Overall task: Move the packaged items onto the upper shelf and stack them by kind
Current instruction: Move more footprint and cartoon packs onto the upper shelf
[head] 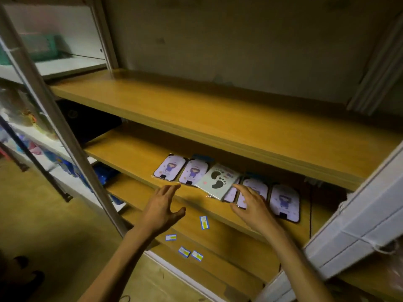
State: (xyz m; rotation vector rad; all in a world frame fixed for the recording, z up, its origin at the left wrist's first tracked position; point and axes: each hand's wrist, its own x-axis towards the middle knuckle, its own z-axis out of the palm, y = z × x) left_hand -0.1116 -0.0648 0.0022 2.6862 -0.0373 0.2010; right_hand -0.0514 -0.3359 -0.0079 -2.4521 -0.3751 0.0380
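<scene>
Left hand: the left hand (162, 207) reaches toward the front edge of the middle shelf (135, 149), fingers straight and spread, holding nothing; its fingertips are near the second purple package but whether they touch it cannot be told.
Right hand: the right hand (253, 205) hovers over or rests on the purple package third from the left, fingers spread and loosely bent, pinching nothing; contact cannot be told.
Purple packages: flat packs printed with a small cartoon figure lie in a row along the near edge of the middle shelf. The leftmost purple package (169, 167) and the second purple package (194, 172) lie side by side on the left; the third purple package (254, 190) and the rightmost purple package (285, 202) lie on the right.
Footprint package: a white footprint package (218, 180) sits tilted in the middle of the row, overlapping its neighbours, with a further purple pack partly hidden beneath its right edge.
Upper shelf: the upper shelf (218, 118) is a wooden board above and farther back than the row.
Lower shelf: small blue-and-white labels (204, 222) lie scattered on the lower shelf (229, 236), below the hands.
Left side: a metal post (65, 136) slants across the left, with blurred goods on white racks behind it.
</scene>
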